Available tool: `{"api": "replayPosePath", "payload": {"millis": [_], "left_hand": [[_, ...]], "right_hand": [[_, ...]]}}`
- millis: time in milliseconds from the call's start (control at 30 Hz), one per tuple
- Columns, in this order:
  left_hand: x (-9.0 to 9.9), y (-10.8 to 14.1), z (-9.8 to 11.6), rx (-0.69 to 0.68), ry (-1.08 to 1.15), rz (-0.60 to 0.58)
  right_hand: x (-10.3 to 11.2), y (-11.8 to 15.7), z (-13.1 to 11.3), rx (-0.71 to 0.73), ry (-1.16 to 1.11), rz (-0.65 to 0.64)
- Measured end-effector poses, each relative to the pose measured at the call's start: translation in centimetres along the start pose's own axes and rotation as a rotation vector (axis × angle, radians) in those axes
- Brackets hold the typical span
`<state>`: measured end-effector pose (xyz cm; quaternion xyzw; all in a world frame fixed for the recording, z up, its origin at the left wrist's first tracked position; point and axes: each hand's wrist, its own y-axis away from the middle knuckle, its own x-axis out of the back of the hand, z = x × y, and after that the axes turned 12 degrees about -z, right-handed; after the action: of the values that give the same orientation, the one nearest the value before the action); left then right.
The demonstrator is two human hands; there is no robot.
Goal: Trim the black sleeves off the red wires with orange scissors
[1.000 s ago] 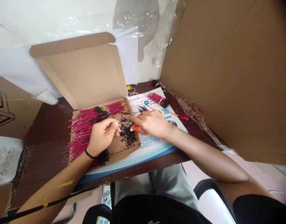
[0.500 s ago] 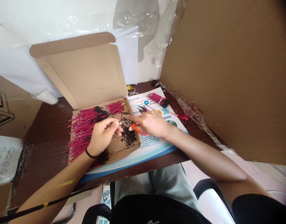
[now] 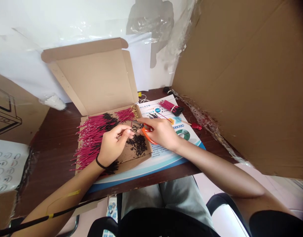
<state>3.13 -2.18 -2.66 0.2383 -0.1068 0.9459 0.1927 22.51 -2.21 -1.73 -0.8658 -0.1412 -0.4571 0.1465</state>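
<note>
My left hand [image 3: 114, 144], with a black band at its wrist, pinches a thin wire [image 3: 134, 128] whose bare tip pokes out past the fingertips. Just to the right, my right hand [image 3: 165, 133] is wrapped round orange-handled wire cutters [image 3: 149, 136], their dark jaws close to the wire's tip. Both hands are over an open cardboard box [image 3: 134, 160]. Inside its left side lie dark-red wires with black ends [image 3: 92, 141], partly hidden by my left hand. A smaller bunch of red wires with gold tips [image 3: 126, 114] lies at the back, and black scraps [image 3: 137, 144] cover the right part.
The raised box lid [image 3: 97, 77] stands toward the wall. On a printed sheet [image 3: 166, 153] lies a banded wire bundle [image 3: 171, 107]. A red-ended tool [image 3: 196, 126] lies farther right. A large cardboard panel [image 3: 240, 82] borders the right side.
The cutters have drawn slightly away from the wire's tip, and their orange handles look wider apart. The whole view has shifted a little.
</note>
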Motion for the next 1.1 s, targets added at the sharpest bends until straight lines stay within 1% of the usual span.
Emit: {"api": "replayPosePath", "payload": {"millis": [67, 133, 167, 267, 400, 567, 633, 733, 833, 900, 967, 1033, 1100], "left_hand": [[0.1, -0.1, 0.1, -0.004, 0.024, 0.007], [0.2, -0.3, 0.1, -0.002, 0.060, 0.046], [0.3, -0.4, 0.1, -0.002, 0.082, 0.076], [0.5, -0.6, -0.2, 0.004, 0.150, 0.151], [0.6, -0.8, -0.8, 0.010, 0.204, 0.164], [0.5, -0.6, -0.9, -0.010, 0.207, 0.216], [0.5, -0.5, -0.7, -0.023, 0.201, 0.228], [0.5, -0.3, -0.3, -0.029, 0.192, 0.189], [0.3, -0.2, 0.1, -0.037, 0.198, 0.128], [0.2, -0.1, 0.3, -0.050, 0.203, 0.091], [0.1, 0.0, 0.5, -0.059, 0.203, 0.048], [0.1, 0.1, 0.7, -0.061, 0.200, -0.011], [0.0, 0.2, 0.7, -0.060, 0.193, -0.070]], "right_hand": [[0.1, 0.0, -0.1, -0.062, 0.000, 0.041], [0.2, -0.1, 0.1, -0.111, 0.085, 0.063], [0.2, -0.2, 0.4, -0.112, 0.137, 0.065], [0.2, -0.3, 1.1, -0.024, 0.200, 0.012], [0.2, -0.1, 1.1, 0.083, 0.167, -0.065], [-0.2, 0.4, 0.1, 0.165, 0.265, -0.056], [-0.5, 0.4, -0.2, 0.174, 0.292, -0.064], [-0.6, 0.4, -0.3, 0.192, 0.317, -0.089], [-0.4, 0.3, -0.3, 0.261, 0.315, -0.099], [-0.2, 0.2, -0.3, 0.316, 0.229, -0.070], [-0.1, 0.2, -0.5, 0.344, 0.023, 0.001], [-0.1, 0.2, -0.8, 0.292, -0.290, 0.054], [-0.2, 0.2, -1.2, 0.200, -0.615, 0.038]]}}
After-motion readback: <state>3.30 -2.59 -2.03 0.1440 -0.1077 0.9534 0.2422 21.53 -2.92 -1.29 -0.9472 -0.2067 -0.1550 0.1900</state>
